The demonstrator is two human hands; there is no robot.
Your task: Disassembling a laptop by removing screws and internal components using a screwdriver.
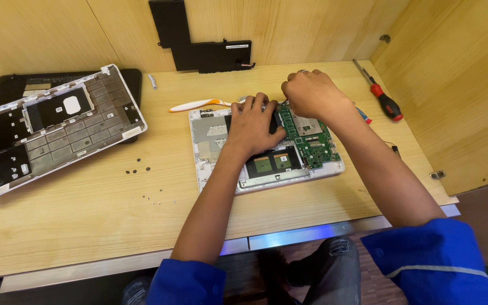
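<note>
Currently, head view: your left hand [252, 127] lies flat, fingers spread open, pressing on opened laptop base [216, 169] at desk centre, steadying it. Your right hand [312, 93] curls closed over base's back edge beside green circuit board [314, 144]; what it pinches, cannot tell. Step looks like board teardown, mid-way. Next move likely needs red screwdriver [385, 101], lying right, well apart from hand. Loose screws [136, 168] sit left of base; keyboard cover [46, 130] far left; toothbrush [199, 104] just behind base.

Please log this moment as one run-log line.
left hand: pressing on laptop base | right hand: at its back edge | screwdriver: on desk
</note>
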